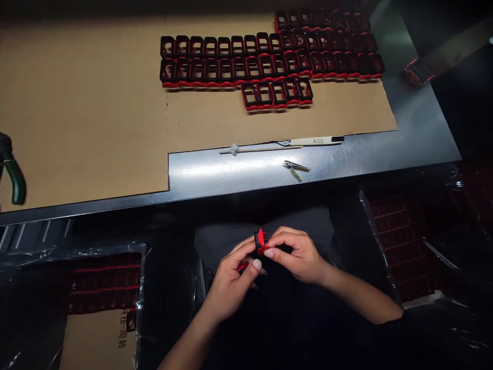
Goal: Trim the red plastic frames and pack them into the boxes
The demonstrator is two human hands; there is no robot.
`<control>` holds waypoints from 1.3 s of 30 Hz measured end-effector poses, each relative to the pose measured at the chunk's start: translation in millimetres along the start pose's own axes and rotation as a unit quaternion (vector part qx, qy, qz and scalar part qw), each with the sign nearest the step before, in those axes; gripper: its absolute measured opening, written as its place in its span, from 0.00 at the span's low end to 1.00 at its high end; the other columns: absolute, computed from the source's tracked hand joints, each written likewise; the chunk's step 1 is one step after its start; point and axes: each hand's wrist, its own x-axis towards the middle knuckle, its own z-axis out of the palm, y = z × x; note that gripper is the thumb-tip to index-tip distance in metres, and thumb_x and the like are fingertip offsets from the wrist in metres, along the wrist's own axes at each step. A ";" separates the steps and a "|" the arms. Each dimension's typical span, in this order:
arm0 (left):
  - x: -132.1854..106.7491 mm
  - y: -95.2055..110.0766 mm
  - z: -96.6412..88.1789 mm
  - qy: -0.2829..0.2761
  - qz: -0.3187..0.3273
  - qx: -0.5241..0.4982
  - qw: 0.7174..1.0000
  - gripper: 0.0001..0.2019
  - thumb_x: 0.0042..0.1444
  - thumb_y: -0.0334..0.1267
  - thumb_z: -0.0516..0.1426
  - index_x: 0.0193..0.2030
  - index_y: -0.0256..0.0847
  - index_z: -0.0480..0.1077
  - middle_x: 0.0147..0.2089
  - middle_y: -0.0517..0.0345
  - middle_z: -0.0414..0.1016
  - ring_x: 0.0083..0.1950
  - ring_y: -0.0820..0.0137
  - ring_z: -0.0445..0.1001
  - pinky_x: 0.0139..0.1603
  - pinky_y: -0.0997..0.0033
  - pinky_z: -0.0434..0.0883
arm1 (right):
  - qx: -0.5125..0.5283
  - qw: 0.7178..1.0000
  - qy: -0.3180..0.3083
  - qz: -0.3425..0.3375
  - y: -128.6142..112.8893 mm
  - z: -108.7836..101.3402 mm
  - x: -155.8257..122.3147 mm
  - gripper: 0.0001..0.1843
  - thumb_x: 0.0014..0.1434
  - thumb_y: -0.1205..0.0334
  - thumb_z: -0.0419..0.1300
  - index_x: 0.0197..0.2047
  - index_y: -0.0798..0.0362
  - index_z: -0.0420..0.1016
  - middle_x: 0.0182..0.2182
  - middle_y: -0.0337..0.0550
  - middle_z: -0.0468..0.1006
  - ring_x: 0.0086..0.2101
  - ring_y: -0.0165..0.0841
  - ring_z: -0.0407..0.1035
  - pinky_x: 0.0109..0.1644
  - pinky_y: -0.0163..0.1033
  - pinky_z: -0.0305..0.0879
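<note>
Metal table (200,172) lies on far side; left hand (233,282) and right hand (299,255), grip closed on red-and-black plastic frame (260,241), could drop it if fingertips slacken.

There are five front-row frames (272,96), one cotton-wound stick (269,149), one green-handled tool (16,182).
</note>
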 end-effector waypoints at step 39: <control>8.2 -15.7 12.7 0.149 0.333 0.217 0.905 0.24 0.60 0.32 0.62 0.60 0.43 0.58 0.65 0.33 0.69 0.61 0.56 0.76 0.45 0.64 0.82 | 0.169 0.966 -0.042 0.192 -14.4 -3.7 -2.4 0.15 0.59 0.52 0.66 0.44 0.54 0.76 0.32 0.41 0.77 0.31 0.29 0.71 0.36 0.35 0.69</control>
